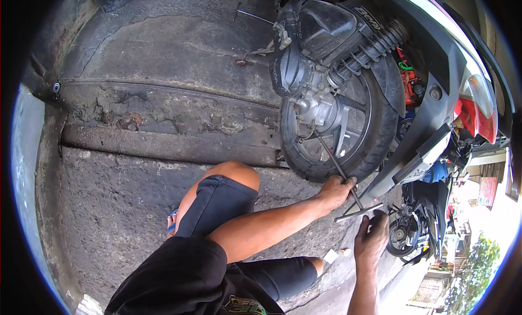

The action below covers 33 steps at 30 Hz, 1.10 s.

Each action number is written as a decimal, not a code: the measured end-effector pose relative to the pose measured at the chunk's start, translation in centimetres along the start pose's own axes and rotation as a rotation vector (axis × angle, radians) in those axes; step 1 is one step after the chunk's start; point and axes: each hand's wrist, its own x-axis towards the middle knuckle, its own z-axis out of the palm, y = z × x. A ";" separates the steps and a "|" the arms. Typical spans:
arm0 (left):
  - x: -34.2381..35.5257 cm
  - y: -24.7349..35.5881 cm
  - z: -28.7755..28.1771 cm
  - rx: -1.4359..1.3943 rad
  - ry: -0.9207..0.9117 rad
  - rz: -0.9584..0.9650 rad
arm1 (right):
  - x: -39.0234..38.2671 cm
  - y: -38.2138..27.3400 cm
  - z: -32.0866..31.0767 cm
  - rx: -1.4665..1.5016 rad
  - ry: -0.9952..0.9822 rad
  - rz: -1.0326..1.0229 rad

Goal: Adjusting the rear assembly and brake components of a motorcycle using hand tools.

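A scooter's rear wheel [383, 144] with a black tyre is in front of me. A long T-handle wrench [330, 153] slants from near the grey metal hub [321, 113] out past the tyre towards me. My left hand [337, 191] is wrapped round its shaft, close to the tyre's edge. At the near end of the shaft is the wrench's crossbar. My right hand [373, 236] is just below the crossbar's right end, thumb apart from the curled fingers, with nothing visible in it. Whether it touches the bar, I cannot tell.
A coil-spring shock absorber [370, 51] and the scooter's rear bodywork [424, 157] with a red tail light [476, 116] flank the wheel. A second motorcycle [408, 225] stands at right. A small white item [330, 256] lies near my right knee. A concrete step edge [163, 157] crosses the floor.
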 end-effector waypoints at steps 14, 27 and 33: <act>-1.2 0.2 -0.3 0.006 0.015 -0.018 | -0.9 1.2 1.7 0.476 -0.223 0.562; -1.3 0.8 -0.6 -0.008 0.017 -0.059 | 1.1 0.5 1.8 1.116 -0.342 1.161; -1.2 0.7 -0.6 -0.022 0.019 -0.032 | 1.1 -0.8 -0.4 -0.138 0.114 -0.149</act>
